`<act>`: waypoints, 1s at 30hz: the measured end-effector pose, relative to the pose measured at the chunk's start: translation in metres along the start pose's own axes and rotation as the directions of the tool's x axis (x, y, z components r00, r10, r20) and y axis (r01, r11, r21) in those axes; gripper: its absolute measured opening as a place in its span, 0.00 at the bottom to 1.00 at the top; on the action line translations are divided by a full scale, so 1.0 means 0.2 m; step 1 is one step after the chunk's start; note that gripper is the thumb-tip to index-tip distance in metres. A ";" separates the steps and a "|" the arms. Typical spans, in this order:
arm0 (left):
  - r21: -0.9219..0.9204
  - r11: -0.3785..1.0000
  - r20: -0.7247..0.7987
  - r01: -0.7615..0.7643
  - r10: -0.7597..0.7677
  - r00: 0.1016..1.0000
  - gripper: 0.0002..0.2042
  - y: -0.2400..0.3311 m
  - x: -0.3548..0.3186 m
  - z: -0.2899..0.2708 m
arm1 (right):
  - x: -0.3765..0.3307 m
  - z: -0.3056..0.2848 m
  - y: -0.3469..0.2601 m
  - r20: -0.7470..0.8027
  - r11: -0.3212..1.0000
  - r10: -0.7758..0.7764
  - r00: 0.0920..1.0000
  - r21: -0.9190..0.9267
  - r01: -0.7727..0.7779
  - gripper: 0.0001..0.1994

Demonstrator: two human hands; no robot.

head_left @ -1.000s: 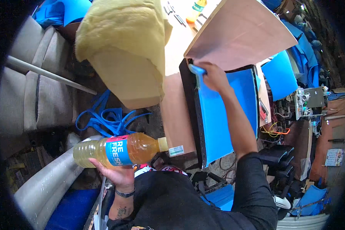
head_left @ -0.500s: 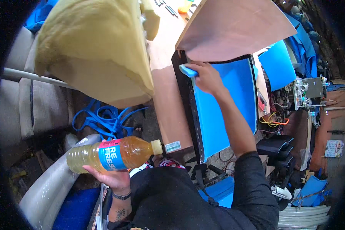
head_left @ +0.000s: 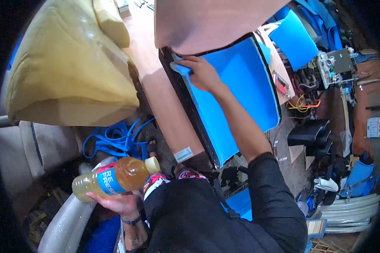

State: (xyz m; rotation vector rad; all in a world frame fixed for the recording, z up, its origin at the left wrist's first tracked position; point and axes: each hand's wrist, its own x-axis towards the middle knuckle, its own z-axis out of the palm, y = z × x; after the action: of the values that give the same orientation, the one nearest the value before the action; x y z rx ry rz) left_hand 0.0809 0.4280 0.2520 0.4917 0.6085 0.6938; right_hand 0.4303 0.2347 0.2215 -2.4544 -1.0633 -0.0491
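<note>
My left hand [head_left: 118,204] is wrapped under a plastic bottle [head_left: 133,175] of amber liquid with a cream cap and a blue label. The bottle lies tilted on its side, its cap toward the right. My right hand [head_left: 204,75] is closed on a light blue pad [head_left: 182,69]; whether it is foam or cloth I cannot tell. It is at the far left corner of a bright blue panel [head_left: 226,90] with a black edge [head_left: 190,109]. A pinkish-brown curved sheet [head_left: 215,21] rises from the panel's far side.
A large yellow foam block [head_left: 71,63] stands at the left. Under the panel runs a wooden board [head_left: 173,114]. Blue straps [head_left: 122,139] lie tangled on the floor. To the right are a red-handled tool [head_left: 280,82], a metal mechanism [head_left: 333,67] and black curved pieces [head_left: 310,137].
The view has shifted, so the foam block and panel appear further left. My right hand stays by the panel's far left corner, with the pad lower against the edge. My left hand still grips the bottle.
</note>
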 end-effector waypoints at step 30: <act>0.269 0.939 0.648 -0.216 -0.010 0.762 0.27 -0.39 -0.15 1.01 | -1.24 -0.21 -0.28 0.348 -0.531 0.549 0.760 0.847 -0.005 0.18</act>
State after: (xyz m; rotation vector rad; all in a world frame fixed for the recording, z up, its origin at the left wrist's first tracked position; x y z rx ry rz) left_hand 0.2302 0.3116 0.3618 1.0346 0.0321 0.4775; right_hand 0.2249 0.0809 0.2297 -0.6835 0.2460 0.4779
